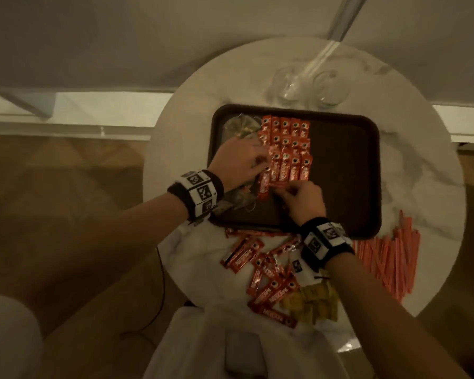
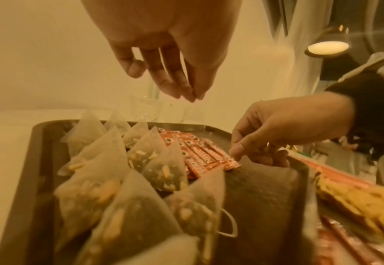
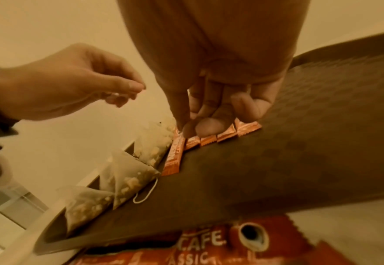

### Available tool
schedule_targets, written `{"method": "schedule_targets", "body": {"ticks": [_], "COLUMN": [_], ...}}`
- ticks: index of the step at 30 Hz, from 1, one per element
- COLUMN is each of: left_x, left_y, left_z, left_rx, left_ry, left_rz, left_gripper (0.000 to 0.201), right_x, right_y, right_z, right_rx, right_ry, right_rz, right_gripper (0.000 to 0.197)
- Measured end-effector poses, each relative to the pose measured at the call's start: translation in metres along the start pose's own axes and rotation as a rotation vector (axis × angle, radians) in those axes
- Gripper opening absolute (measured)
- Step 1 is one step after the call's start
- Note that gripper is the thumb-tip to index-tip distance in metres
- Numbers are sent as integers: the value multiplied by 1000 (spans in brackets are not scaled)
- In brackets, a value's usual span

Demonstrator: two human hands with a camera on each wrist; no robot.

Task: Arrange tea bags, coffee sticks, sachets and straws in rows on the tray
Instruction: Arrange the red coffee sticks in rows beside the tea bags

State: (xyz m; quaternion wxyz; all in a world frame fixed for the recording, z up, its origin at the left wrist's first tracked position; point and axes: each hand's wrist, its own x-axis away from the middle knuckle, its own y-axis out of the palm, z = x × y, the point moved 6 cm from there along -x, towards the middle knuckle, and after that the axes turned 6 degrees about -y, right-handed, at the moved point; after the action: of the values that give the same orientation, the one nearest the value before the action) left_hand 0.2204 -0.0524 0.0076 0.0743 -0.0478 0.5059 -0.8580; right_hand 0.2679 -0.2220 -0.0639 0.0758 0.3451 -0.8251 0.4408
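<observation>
Our right hand hangs over the near middle of the tray, fingers curled down, fingertips pressing the near ends of the front row of coffee sticks. Whether they pinch a stick or only push on it, we cannot tell. One stick lies askew at the left end of that row, poking nearer than its neighbours and lying just beside the tea bags.

Our left hand floats above the left part of the tray, fingers hanging loose and pointing down, holding nothing we can see; from the right wrist its thumb and forefinger look close together.

The sticks make three rows from the far rim toward us, left of centre. Pyramid tea bags line the left edge, right up against that rim. The tray's right half is bare dark mat, and a bare strip runs along the near rim too.

Off the tray, loose coffee sticks are scattered on the round marble table just near the rim, yellow sachets nearer still, and orange straws heaped at the near right. Two glasses stand beyond the far rim.
</observation>
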Motion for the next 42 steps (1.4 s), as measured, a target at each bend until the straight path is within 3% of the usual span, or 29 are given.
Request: {"method": "schedule_targets", "body": {"ticks": [3, 5, 11, 14, 21, 25, 29, 33, 35, 42], "left_x": [46, 81, 184, 209, 211, 217, 228, 233, 232, 207], "left_y": [-8, -1, 64, 95, 106, 99, 91, 89, 90, 103], "left_z": [1, 1, -5, -1, 17, 18, 15, 11, 11, 28], "left_rx": [146, 202, 156, 128, 104, 115, 183, 376, 423, 285], "left_ry": [-131, -232, -598, -709, -790, -820, -867, -888, -889, -849], "left_rz": [96, 92, -145, -174, -69, -47, -24, 19, 29, -100], "left_gripper": [24, 28, 33, 42, 28, 21, 23, 21, 18, 14], "right_x": [23, 43, 97, 118, 147, 145, 142, 141, 142, 149], "right_y": [-12, -17, -19, -17, 28, 50, 60, 57, 51, 19], "right_z": [3, 4, 17, 30, 42, 26, 24, 30, 33, 39], "right_rx": [-46, -70, -98, -33, 133, 380, 481, 321, 221, 10], "right_ry": [-20, -40, -15, -25, -88, -226, -262, -215, -200, -163], "right_rz": [22, 10, -84, -87, -268, -268, -281, -255, -226, -141], "right_gripper": [10, 13, 27, 32, 20, 27, 26, 6, 7, 10]}}
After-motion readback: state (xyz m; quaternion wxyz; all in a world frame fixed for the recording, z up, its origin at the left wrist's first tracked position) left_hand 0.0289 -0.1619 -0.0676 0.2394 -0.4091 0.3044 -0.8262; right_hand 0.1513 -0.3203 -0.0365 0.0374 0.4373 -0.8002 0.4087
